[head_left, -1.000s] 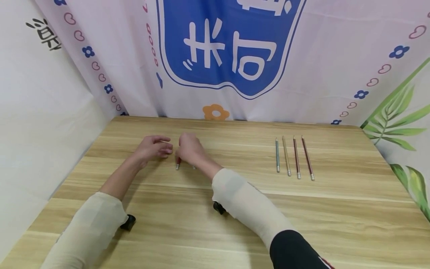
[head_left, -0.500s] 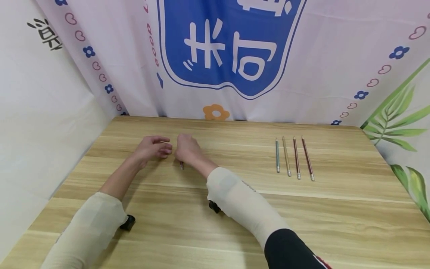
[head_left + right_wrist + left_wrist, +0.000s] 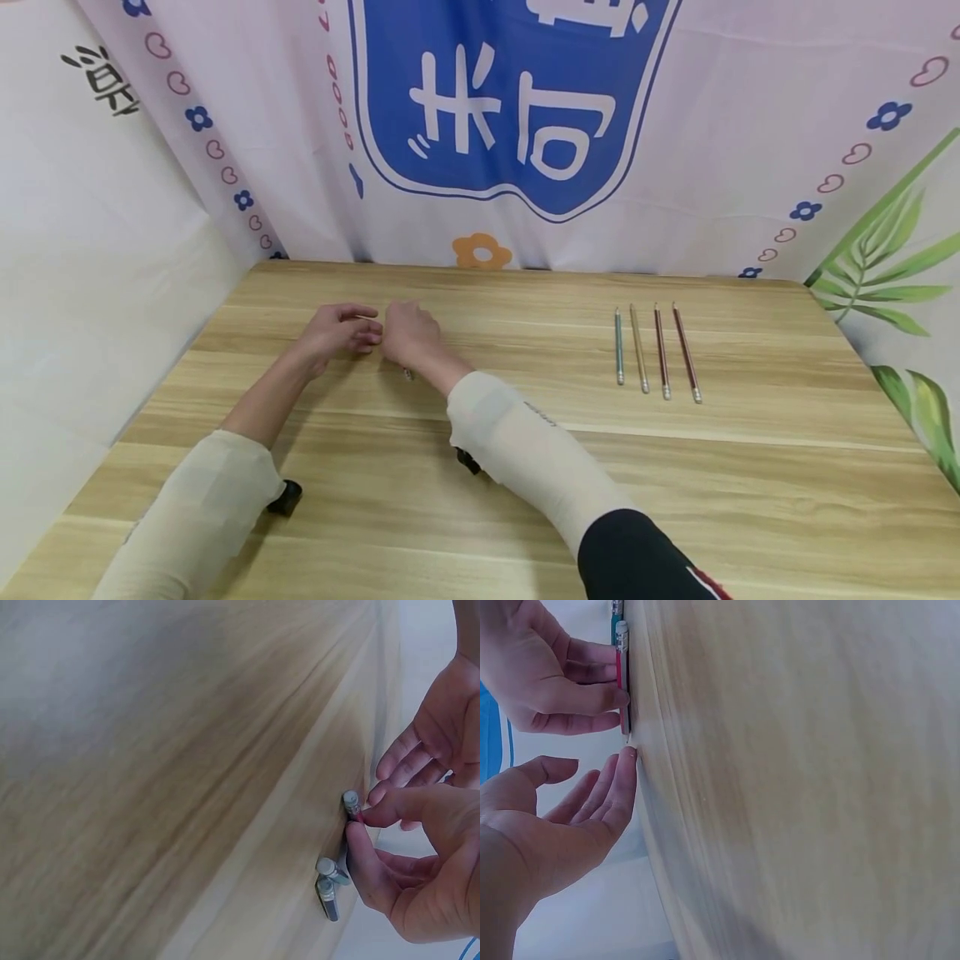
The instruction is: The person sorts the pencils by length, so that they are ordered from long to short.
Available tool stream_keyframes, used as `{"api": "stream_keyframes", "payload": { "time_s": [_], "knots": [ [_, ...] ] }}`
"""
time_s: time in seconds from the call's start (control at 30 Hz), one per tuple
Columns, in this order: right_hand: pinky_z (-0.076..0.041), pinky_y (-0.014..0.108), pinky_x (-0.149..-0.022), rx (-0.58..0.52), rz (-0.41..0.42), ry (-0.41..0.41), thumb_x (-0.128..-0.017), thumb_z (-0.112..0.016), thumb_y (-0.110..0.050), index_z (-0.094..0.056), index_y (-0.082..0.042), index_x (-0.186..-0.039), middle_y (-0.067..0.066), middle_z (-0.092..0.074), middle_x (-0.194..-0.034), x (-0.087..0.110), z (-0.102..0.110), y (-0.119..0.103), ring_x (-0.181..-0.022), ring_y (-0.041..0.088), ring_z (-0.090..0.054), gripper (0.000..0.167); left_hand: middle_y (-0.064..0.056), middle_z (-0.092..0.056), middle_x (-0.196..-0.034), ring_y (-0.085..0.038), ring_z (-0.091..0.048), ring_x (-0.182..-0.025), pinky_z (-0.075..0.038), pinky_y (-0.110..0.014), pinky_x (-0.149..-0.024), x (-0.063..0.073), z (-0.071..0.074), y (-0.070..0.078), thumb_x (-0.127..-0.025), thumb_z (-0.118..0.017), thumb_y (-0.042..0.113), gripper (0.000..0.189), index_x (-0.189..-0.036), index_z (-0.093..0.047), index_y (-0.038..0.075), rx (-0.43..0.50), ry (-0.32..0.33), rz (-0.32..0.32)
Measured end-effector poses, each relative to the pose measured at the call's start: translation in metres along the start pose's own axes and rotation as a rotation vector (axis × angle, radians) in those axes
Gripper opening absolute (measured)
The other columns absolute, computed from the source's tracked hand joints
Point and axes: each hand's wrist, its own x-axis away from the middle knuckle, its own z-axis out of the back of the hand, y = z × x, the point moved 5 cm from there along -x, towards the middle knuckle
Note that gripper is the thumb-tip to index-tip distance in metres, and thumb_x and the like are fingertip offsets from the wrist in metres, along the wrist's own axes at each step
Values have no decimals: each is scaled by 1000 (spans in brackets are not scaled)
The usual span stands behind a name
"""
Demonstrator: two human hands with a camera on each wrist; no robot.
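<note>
My right hand (image 3: 412, 333) pinches a red pencil (image 3: 621, 667) between thumb and fingers at the far left of the table. In the left wrist view the pencil's eraser end sticks out beyond the fingers. Close by, my left hand (image 3: 341, 329) is held with its fingers loosely bent and holds nothing. Its fingertips (image 3: 631, 754) are at the table surface, near the red pencil's tip. A teal pencil (image 3: 616, 610) shows just beyond the red one. In the right wrist view, more pencil ends (image 3: 330, 871) lie beside the right hand, their bodies mostly hidden.
Several pencils (image 3: 662, 350) lie side by side on the right of the wooden table (image 3: 525, 483): teal, yellowish and dark red, erasers toward me. A printed cloth (image 3: 420, 217) hangs behind the table's back edge. White cloth (image 3: 90, 292) covers the left side.
My right hand has shifted left, closer to the left hand, with the red pencil. The left hand has stayed nearly still. The row of pencils on the right is unchanged.
</note>
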Motion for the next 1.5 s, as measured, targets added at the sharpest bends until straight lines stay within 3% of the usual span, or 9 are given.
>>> {"api": "stream_keyframes", "payload": {
  "time_s": [0.23, 0.3, 0.43, 0.57, 0.67, 0.83, 0.97, 1.13, 1.5],
  "knots": [
    [-52, 27, -52, 38, -46, -9, -93, -74, -21, -62, -17, -81, 0, -68, -89, -2, 0, 0, -72, 16, -61, 17, 0, -70, -97, -5, -70, -82, -64, -27, -86, -3, -3, 3, -106, -43, -2, 45, -147, -37, -19, 17, -3, -21],
    [-53, 27, -51, 16, -55, -12, -93, -73, -21, -62, -16, -82, 1, -68, -91, -1, 2, 2, -71, 16, -62, 16, -3, -70, -99, -5, -70, -82, -64, -27, -86, -4, -3, 4, -107, -44, -1, 44, -147, -38, -18, 15, 5, -22],
    [-50, 25, -49, -64, -57, 1, -92, -74, -23, -64, -15, -82, 1, -68, -88, -1, 9, 9, -65, 14, -59, 16, -21, -67, -118, -5, -70, -84, -64, -28, -87, -3, -3, 6, -109, -44, 3, 44, -148, -38, -17, 4, 22, -22],
    [-42, 21, -43, -181, -9, -5, -93, -72, -20, -56, -14, -72, -2, -56, -68, -2, 17, 19, -52, 10, -50, 27, -29, -61, -130, -9, -72, -90, -63, -31, -91, -2, -5, 8, -110, -43, 5, 44, -148, -39, -16, 3, 18, -20],
    [-42, 19, -41, -311, 10, -30, -94, -69, -12, -50, -14, -72, -3, -48, -61, -3, 19, 27, -46, 8, -48, 29, -30, -60, -132, -11, -72, -93, -62, -33, -94, -3, -8, 9, -110, -44, 6, 44, -148, -39, -16, 6, 5, -13],
    [-58, 24, -49, -503, 13, -52, -96, -65, -5, -61, -5, -96, 0, -56, -72, -2, 21, 40, -51, 9, -55, 4, -34, -55, -140, -14, -72, -98, -60, -36, -99, -3, -16, 12, -110, -43, 6, 44, -149, -39, -15, 29, -15, -8],
    [-65, 31, -60, -656, 6, -74, -96, -64, -1, -63, 0, -115, 12, -66, -83, 2, 22, 50, -58, 14, -60, 19, -35, -53, -143, -15, -73, -101, -59, -37, -102, -5, -22, 13, -110, -43, 6, 44, -150, -40, -14, 59, -32, 0],
    [-65, 33, -62, -810, 9, -98, -96, -65, 3, -61, 2, -124, 27, -71, -103, 7, 24, 60, -64, 20, -64, 28, -35, -54, -142, -16, -73, -102, -58, -37, -103, -7, -29, 16, -110, -44, 6, 45, -150, -40, -13, 95, -47, 8],
    [-67, 39, -67, -959, -3, -140, -94, -64, 9, -57, 3, -132, 32, -68, -112, 16, 30, 85, -80, 35, -72, 39, -36, -52, -143, -15, -73, -99, -58, -37, -103, -13, -43, 20, -110, -44, 4, 43, -149, -40, -15, 112, -80, 10]
  ]
}}
